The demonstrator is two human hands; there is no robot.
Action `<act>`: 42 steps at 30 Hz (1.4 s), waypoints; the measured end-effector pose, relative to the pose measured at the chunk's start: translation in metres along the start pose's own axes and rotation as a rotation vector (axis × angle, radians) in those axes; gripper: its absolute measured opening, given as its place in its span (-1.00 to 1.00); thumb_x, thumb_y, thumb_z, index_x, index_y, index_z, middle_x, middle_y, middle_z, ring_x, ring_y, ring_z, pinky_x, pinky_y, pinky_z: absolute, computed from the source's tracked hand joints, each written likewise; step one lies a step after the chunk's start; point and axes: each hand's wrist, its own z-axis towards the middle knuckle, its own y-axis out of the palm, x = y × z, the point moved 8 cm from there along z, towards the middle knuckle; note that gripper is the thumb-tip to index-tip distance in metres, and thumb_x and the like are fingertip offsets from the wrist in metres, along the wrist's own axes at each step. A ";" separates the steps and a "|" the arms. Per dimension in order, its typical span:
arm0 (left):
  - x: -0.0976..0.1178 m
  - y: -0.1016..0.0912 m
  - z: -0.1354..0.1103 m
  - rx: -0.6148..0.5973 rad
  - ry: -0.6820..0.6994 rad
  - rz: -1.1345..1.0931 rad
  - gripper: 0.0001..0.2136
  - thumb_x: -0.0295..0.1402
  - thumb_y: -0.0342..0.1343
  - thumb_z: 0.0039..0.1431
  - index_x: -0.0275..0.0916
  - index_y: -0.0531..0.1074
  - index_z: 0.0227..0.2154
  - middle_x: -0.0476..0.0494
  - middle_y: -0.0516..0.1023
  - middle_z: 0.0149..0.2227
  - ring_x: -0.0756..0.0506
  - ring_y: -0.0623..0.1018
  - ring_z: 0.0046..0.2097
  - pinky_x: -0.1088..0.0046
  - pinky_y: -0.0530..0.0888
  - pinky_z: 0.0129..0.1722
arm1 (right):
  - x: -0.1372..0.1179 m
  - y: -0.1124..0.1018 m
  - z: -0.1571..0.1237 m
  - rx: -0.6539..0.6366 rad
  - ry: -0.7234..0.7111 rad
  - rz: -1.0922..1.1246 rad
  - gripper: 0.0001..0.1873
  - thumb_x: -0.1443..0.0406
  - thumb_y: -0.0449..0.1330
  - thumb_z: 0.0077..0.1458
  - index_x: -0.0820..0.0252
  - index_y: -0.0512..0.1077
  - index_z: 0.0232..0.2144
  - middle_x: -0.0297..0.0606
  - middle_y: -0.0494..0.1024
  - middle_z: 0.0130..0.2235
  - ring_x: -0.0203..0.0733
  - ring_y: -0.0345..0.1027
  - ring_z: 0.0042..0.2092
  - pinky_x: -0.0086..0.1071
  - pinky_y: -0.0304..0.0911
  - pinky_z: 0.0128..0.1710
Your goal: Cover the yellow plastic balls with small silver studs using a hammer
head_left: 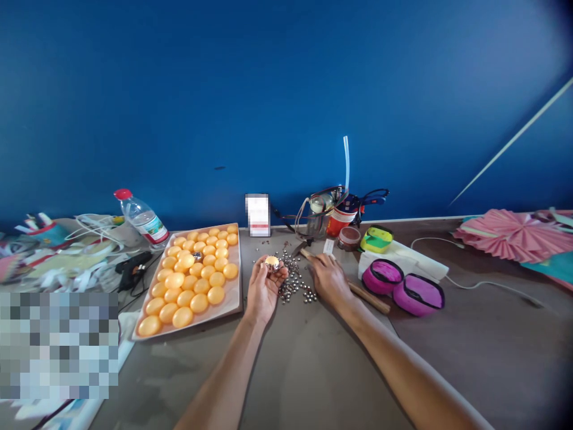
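Observation:
My left hand (262, 295) is closed around a small orange ball (271, 261) partly covered with shiny silver. My right hand (330, 279) lies over the wooden handle of a hammer (376, 303), its fingers curled around it near the head. The hammer's dark head points towards the wall, and the handle end sticks out to the right. Between my hands a loose heap of silver metal beads (293, 280) is scattered over the grey table. A shallow tray (233, 298) of many orange balls stands left of my left hand; one ball there has silver on it.
A water bottle (145, 221) leans behind the tray, with a glue gun (132, 269) nearby. Behind my right hand stand a red cup (342, 221), a glass jar (317, 221) and wires. Magenta rings (418, 294), a white roll (425, 263) and a pink paper fan (514, 233) lie right.

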 end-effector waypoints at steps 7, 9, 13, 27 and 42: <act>-0.004 0.003 0.000 -0.042 -0.010 0.011 -0.74 -0.25 0.14 0.07 -0.17 0.32 -0.18 -0.13 0.56 -0.31 -0.06 0.56 -0.31 0.33 0.44 -0.20 | -0.008 0.019 0.005 -0.096 -0.097 -0.009 -0.77 0.39 0.02 0.12 0.16 0.49 -0.30 -0.17 0.47 -0.30 -0.12 0.21 -0.18 -0.29 0.03 -0.18; -0.005 0.003 0.000 -0.046 -0.021 0.006 -0.74 -0.25 0.14 0.07 -0.17 0.31 -0.18 -0.11 0.56 -0.33 -0.06 0.56 -0.31 0.33 0.44 -0.20 | -0.006 0.020 0.005 -0.098 -0.089 0.001 -0.78 0.38 0.04 0.12 0.18 0.49 -0.40 -0.19 0.48 -0.33 -0.13 0.21 -0.19 -0.31 0.01 -0.19; -0.006 0.004 -0.001 -0.057 -0.024 -0.002 -0.74 -0.27 0.13 0.08 -0.17 0.30 -0.17 -0.11 0.56 -0.33 -0.07 0.56 -0.30 0.34 0.44 -0.20 | -0.004 0.021 0.005 -0.099 -0.072 0.021 -0.81 0.40 0.06 0.09 0.18 0.48 -0.40 -0.20 0.49 -0.34 -0.14 0.23 -0.20 -0.32 -0.01 -0.19; -0.011 0.009 -0.005 -0.056 -0.133 -0.018 -0.73 -0.32 0.15 0.06 -0.18 0.32 -0.16 -0.12 0.54 -0.28 -0.01 0.54 -0.34 0.46 0.45 -0.27 | -0.004 -0.001 0.005 -0.015 0.166 0.880 -0.77 0.40 0.01 -0.03 0.17 0.47 -0.43 -0.27 0.52 -0.36 -0.21 0.35 -0.28 -0.34 0.20 -0.22; -0.021 0.012 -0.009 -0.088 -0.195 0.031 -0.74 -0.35 0.22 -0.01 -0.22 0.40 -0.22 -0.04 0.48 -0.32 0.04 0.46 -0.38 0.49 0.42 -0.31 | -0.031 -0.001 -0.001 -0.042 0.294 1.225 -0.92 0.29 0.14 -0.08 0.18 0.40 -0.48 -0.35 0.43 -0.45 -0.26 0.29 -0.37 -0.38 0.21 -0.31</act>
